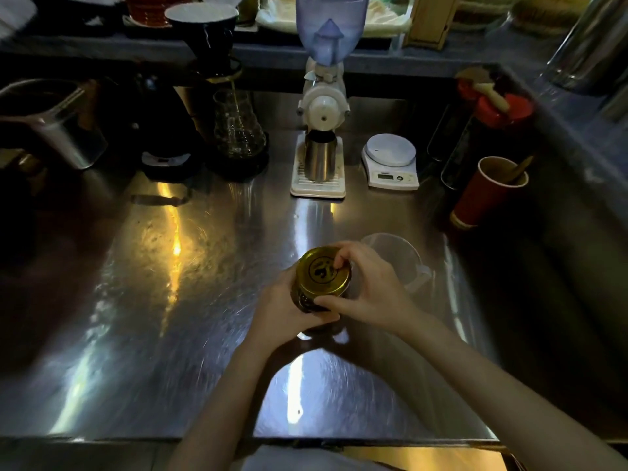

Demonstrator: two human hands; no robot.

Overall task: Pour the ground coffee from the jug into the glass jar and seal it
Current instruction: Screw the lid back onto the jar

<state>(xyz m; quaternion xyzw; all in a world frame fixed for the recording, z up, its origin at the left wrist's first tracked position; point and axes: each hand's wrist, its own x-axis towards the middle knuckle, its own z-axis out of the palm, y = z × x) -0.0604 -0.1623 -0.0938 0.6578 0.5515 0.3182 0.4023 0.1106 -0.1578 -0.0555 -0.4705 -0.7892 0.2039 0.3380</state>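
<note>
A glass jar [306,302] with dark ground coffee inside stands on the steel counter [170,300], slightly tilted toward me. A gold lid [321,271] sits on its mouth. My left hand [283,312] wraps around the jar's body from the left. My right hand [368,288] grips the lid, thumb at its near edge and fingers over its far rim. A clear plastic jug [396,254] stands just behind my right hand, handle to the right, and looks empty.
A white coffee grinder [321,110] with a metal cup [319,158] under it stands at the back centre. A small white scale [389,159] is to its right, a red paper cup [489,192] further right. A glass carafe [238,127] and dark kettle [153,120] stand back left.
</note>
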